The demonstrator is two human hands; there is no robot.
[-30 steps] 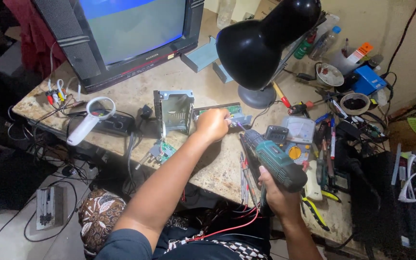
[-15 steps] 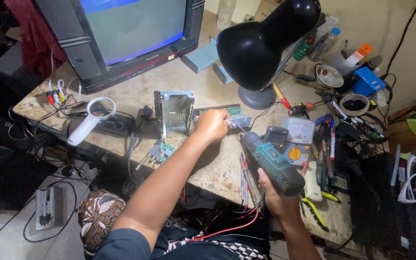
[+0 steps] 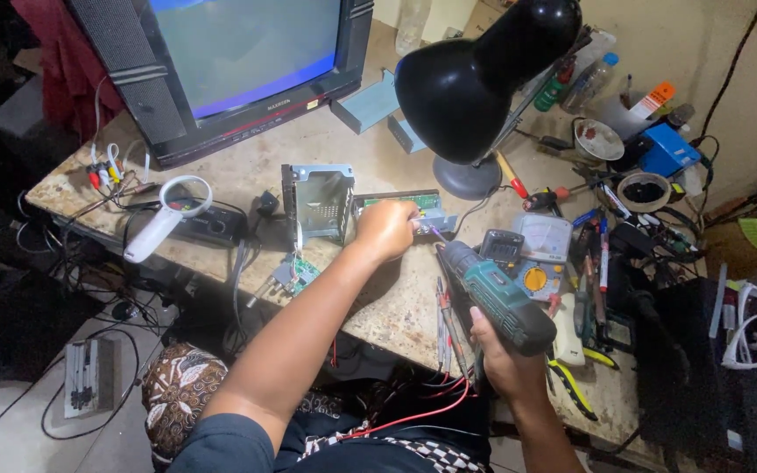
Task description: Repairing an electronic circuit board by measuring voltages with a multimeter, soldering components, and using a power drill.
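Overall, little differs from half a second ago: the left hand (image 3: 389, 229) stays on the green circuit board (image 3: 400, 201) just right of the grey metal chassis (image 3: 317, 203), and the right hand (image 3: 505, 357) keeps the teal cordless drill (image 3: 494, 293) at the same slant, its bit still aimed at the spot under the left fingers.

The left hand's grip is clenched over the near end of the board, which lies flat on the worktop (image 3: 396, 307) with its long axis running left to right, away from the chassis toward the base of the black desk lamp (image 3: 475, 79). The right hand's grip is wrapped around the drill's handle. The drill's long axis runs diagonally, nose pointing up and left toward the chassis, rear end toward the person.

The left fingers hide where the bit meets the board, so contact cannot be judged. The drill covers part of the yellow-dialled multimeter (image 3: 541, 250) to the right of the chassis. The television (image 3: 221, 61) behind the chassis is cut off at the top edge.
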